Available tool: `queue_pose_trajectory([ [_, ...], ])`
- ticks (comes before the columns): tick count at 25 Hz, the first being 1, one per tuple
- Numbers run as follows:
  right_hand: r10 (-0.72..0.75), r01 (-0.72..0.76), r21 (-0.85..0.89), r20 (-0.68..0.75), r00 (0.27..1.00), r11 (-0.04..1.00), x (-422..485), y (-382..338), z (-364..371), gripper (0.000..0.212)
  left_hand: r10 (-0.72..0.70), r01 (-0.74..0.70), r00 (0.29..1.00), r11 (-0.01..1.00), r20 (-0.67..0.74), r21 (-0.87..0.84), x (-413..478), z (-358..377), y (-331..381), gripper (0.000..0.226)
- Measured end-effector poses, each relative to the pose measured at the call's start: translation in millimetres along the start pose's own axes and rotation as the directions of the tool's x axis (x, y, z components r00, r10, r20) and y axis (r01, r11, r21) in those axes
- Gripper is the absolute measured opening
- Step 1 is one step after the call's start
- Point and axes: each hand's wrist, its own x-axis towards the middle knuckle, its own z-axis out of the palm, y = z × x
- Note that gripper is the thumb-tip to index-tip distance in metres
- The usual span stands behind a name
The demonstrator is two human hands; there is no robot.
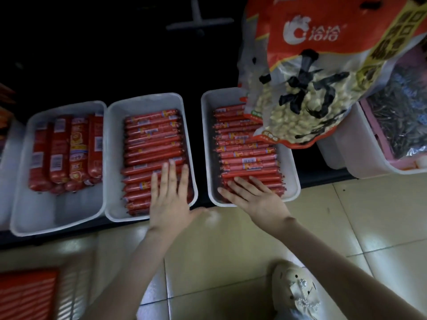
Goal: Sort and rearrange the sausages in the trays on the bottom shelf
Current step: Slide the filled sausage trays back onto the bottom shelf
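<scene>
Three white trays stand side by side on the bottom shelf. The middle tray [147, 100] holds several thin red sausages [152, 137] lying crosswise in a stack. My left hand [169, 197] lies flat on the near end of that stack, fingers straight. The right tray [290, 179] holds several similar thin sausages [245, 155]. My right hand [251, 195] rests flat on its nearest sausages, fingers spread. The left tray [32, 211] holds several thicker red sausages [69, 148] lying lengthwise at its far end.
A large red-and-clear bag of nuts [312, 88] hangs over the far end of the right tray. A pink bin of dark seeds [397, 125] stands further right. My shoe [295, 294] is on the tiled floor [231, 245]. A red pack [25, 294] lies at bottom left.
</scene>
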Motion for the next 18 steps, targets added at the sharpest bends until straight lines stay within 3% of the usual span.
queue_pose_trajectory([
  [5, -0.084, 0.083, 0.031, 0.014, 0.996, 0.996, 4, 14, -3, 0.079, 0.225, -0.225, 0.974, 0.972, -0.001, 0.065, 12, 16, -13, 0.085],
  [9, -0.076, 0.075, 0.018, 0.077, 0.994, 0.997, 10, 28, -6, 0.087, 0.299, -0.298, 0.954, 0.952, 0.010, 0.071, 15, 11, -18, 0.071],
  [13, -0.005, 0.003, 0.014, 0.174, 0.985, 1.000, 26, 33, -10, 0.108, 0.335, -0.335, 0.942, 0.939, 0.006, 0.078, 18, 4, -20, 0.068],
  [16, -0.042, 0.039, 0.018, 0.214, 0.976, 0.999, 29, 36, -12, 0.103, 0.420, -0.426, 0.903, 0.903, 0.091, 0.049, 30, -2, -23, 0.071],
  [18, -0.070, 0.061, 0.048, 0.215, 0.974, 0.997, 28, 40, -14, 0.086, 0.412, -0.416, 0.905, 0.909, 0.104, 0.022, 38, -4, -21, 0.070],
])
